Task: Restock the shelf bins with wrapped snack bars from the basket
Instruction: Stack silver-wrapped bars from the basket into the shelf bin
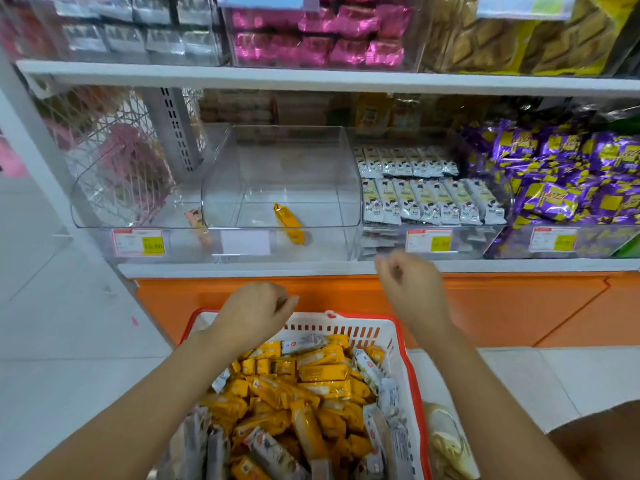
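- One red-and-white slatted plastic basket; its yellow and white wrapped snack bars are heaped too thickly to count.
- Four clear plastic bins along the lower white shelf.
- One yellow-wrapped snack bar in the second bin from the left.
- One pale pink wrapped bar in the leftmost bin.
- Three red-and-yellow price tags; one blank white tag.
- Two bare hands: left hand, right hand.

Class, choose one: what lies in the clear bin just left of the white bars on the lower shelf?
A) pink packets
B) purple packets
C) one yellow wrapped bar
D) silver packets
C: a single yellow bar lies on the floor of that clear bin.
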Tool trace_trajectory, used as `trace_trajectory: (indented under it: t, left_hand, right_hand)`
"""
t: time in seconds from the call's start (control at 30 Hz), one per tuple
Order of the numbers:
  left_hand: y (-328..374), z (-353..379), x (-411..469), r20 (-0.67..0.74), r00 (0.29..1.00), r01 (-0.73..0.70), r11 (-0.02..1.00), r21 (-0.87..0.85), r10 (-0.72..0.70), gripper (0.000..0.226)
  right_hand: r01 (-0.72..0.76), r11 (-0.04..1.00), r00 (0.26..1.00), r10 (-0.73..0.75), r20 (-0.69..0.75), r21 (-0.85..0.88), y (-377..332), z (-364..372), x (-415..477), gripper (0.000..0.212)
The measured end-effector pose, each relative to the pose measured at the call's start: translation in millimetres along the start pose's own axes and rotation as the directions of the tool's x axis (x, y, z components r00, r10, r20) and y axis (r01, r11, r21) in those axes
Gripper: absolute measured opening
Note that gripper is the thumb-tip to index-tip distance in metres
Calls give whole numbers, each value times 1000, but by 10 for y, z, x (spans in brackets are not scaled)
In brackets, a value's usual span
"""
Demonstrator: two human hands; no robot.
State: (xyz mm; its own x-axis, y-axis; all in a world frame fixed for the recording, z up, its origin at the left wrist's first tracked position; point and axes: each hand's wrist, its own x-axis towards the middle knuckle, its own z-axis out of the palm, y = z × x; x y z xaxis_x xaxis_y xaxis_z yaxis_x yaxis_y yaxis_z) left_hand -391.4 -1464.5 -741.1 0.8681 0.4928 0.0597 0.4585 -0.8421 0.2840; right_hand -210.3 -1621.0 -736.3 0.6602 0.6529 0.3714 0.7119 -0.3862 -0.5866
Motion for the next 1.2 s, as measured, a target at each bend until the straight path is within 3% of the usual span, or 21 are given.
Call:
trace_trajectory:
  t: [0.07, 0.1, 0.17, 0.23, 0.3, 0.37, 0.47, 0.63, 0.73, 0.87, 1.03, 1.13, 1.2]
  left_hand:
    - [-162, 94, -136, 112, 991, 66, 994, 91, -76, 47]
    - [-246, 143, -210, 155, 981, 94, 988, 126, -113, 47]
    - [-402, 240, -373, 250, 951, 141, 975, 174, -182, 40]
    - [-565, 348, -540, 390, 881, 196, 957, 212, -266, 31]
    - [-762, 497, -704, 510, 779, 283, 930, 236, -366, 30]
    - [-946, 625, -839, 551, 724, 345, 910, 229, -414, 22]
    - [-1086, 673, -974, 521, 707, 370, 878, 304, -478, 26]
    - [-1167, 670, -1006, 443, 707, 396, 828, 397, -551, 28]
    - [-1172, 645, -972, 449, 707, 404, 833, 379, -547, 27]
    - [-1185, 626, -964, 435, 731, 409, 848, 336, -525, 24]
    - [-1176, 652, -980, 424, 734, 421, 845, 330, -531, 22]
    - [-1118, 589, -985, 460, 714, 407, 847, 342, -528, 20]
    - [-1032, 551, -974, 492, 695, 422, 852, 311, -524, 22]
  right_hand:
    - [-10, 996, 967, 33, 254, -93, -11, 266, -156, 41]
    - [-18, 986, 911, 84, 405, -163, 21, 403, -220, 39]
    - [2, 943, 727, 226, 648, -331, 144, 674, -358, 31]
    - [90, 875, 576, 345, 741, -476, 293, 887, -502, 49]
    - [128, 821, 514, 424, 746, -556, 420, 1022, -657, 57]
    - [145, 776, 469, 493, 733, -614, 509, 1113, -804, 55]
    - [237, 662, 427, 586, 689, -711, 562, 1235, -969, 66]
    - [344, 519, 437, 650, 622, -783, 540, 1310, -1072, 81]
    - [343, 523, 429, 652, 625, -781, 544, 1278, -1051, 81]
    - [381, 553, 343, 659, 669, -741, 502, 1212, -1019, 69]
    - [475, 538, 227, 689, 688, -696, 401, 1188, -1021, 80]
    - [416, 601, 194, 675, 712, -683, 365, 1087, -886, 71]
    - [322, 671, 222, 633, 742, -668, 325, 953, -745, 65]
